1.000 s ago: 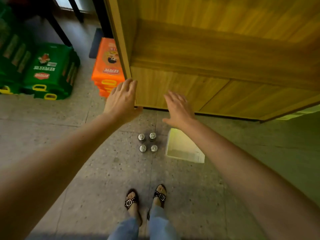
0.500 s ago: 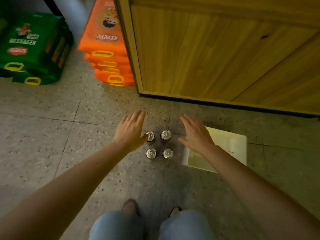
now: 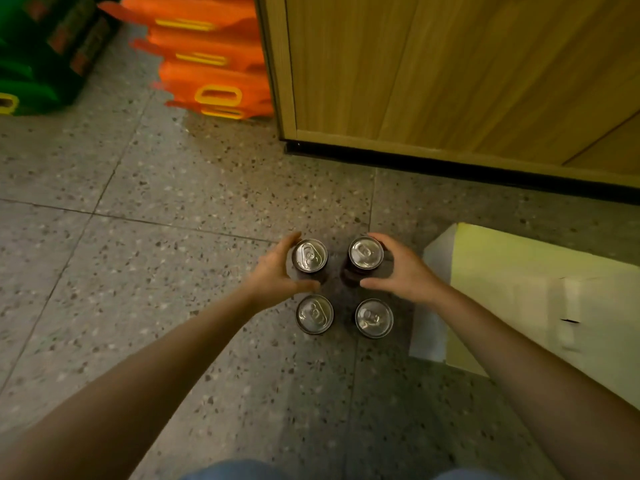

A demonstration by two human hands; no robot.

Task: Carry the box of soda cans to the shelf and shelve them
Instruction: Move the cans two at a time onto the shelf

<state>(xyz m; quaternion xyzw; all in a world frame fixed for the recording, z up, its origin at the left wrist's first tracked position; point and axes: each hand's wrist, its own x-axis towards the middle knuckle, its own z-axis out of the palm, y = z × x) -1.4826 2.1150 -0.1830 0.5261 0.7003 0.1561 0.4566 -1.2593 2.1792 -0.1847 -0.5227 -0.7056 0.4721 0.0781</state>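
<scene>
Nearest the camera, both forearms extend forward over the speckled floor (image 3: 173, 271). Four soda cans stand upright on it in a two-by-two group, close together but apart. The near-left can (image 3: 314, 314) and near-right can (image 3: 374, 318) are untouched.

The left hand (image 3: 273, 271) grasps the far-left can (image 3: 309, 255), fingers curled round its far side and thumb round its near side. The right hand (image 3: 405, 271) grasps the far-right can (image 3: 366, 252) in the same way, mirrored. The step in hand is judged to be lifting this pair for shelving.

Recommended procedure:
- Seat each grip on the can body, below the rim, before lifting.
- Raise both cans straight up. The thumbs lie close to the near pair, so a sideways pull is likely to topple those cans.
- Keep the cans upright during transfer.
- Return for the near pair afterwards.

The box (image 3: 512, 282), pale yellow with a white flap, lies on the floor just right of the cans, beside the right wrist. What it contains cannot be determined.

Beyond the cans stands the wooden shelf unit (image 3: 450, 74) on a dark plinth. Only its lower panels are visible; the shelves themselves are out of view.

Markings: the cans show plain silver lids with pull tabs, and their side labels are hidden. The orange packs (image 3: 207, 64) with yellow handle cut-outs, and the green packs (image 3: 45, 46) at far left, are too blurred for any brand or text to be read.
</scene>
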